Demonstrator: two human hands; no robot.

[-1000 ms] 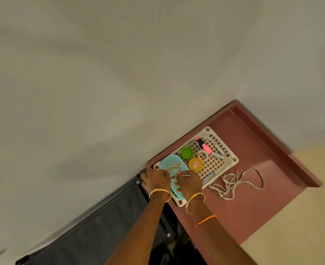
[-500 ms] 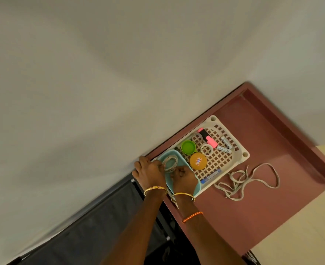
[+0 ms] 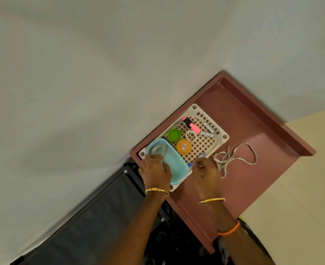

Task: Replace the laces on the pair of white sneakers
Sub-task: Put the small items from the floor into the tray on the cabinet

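A coiled off-white lace (image 3: 158, 150) lies inside a light blue container (image 3: 177, 165) at the near end of a white perforated basket (image 3: 223, 137). My left hand (image 3: 155, 172) rests over the container's near-left rim, fingertips at the coil's lower edge, fingers apart. My right hand (image 3: 205, 170) hovers to the right of the container, fingers loosely curled and blurred, with nothing seen in it. A loose off-white lace (image 3: 234, 157) lies tangled on the maroon table (image 3: 253, 178), just right of my right hand. No sneakers are in view.
The basket also holds a green lid (image 3: 174, 135), an orange round tin (image 3: 184, 147), a pink highlighter (image 3: 192, 126), a tape ring (image 3: 191, 135) and small tubes. The table has a raised rim (image 3: 268, 115) along its far side. A dark fabric rack (image 3: 92, 222) stands at the left.
Both hands held the coiled lace over the blue container. Now the coil lies in it, and my right hand has moved right towards the loose lace.
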